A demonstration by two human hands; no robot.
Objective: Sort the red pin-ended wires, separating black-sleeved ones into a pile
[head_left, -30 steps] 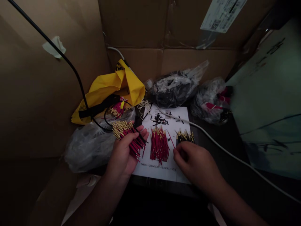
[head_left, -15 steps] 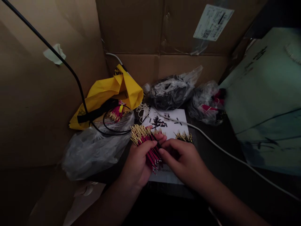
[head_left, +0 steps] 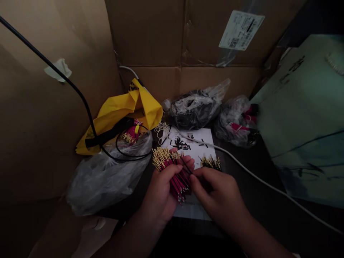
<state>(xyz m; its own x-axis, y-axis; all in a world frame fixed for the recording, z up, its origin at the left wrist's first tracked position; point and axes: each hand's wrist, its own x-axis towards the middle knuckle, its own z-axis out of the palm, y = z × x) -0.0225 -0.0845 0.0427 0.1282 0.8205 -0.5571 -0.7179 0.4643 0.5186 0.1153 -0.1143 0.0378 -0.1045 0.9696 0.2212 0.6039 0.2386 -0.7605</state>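
My left hand (head_left: 162, 188) is wrapped round a thick bundle of red wires (head_left: 176, 184) with gold pin ends up and silvery tips down. Its thumb presses across the bundle. Between the thumb and forefinger of my right hand (head_left: 219, 191) is a thin black wire (head_left: 186, 164), slanting up toward the bundle's gold ends. Beneath both hands lies a white printed sheet (head_left: 200, 212). Short black tube pieces (head_left: 180, 144) are scattered on its upper part, and a bunch of black wires with gold ends (head_left: 210, 163) rests at its right edge.
A yellow bag (head_left: 118, 104) and a crumpled clear plastic bag (head_left: 107, 179) lie at left. Plastic bags of black items (head_left: 197, 107) and red wires (head_left: 238, 123) stand behind. A white cable (head_left: 249, 168) crosses the dark table. Cardboard walls (head_left: 150, 32) enclose the back and left.
My right hand has drawn slightly away to the right, so more of the black wire shows. My left fingers have opened a little behind the bundle. The whole view has shifted slightly.
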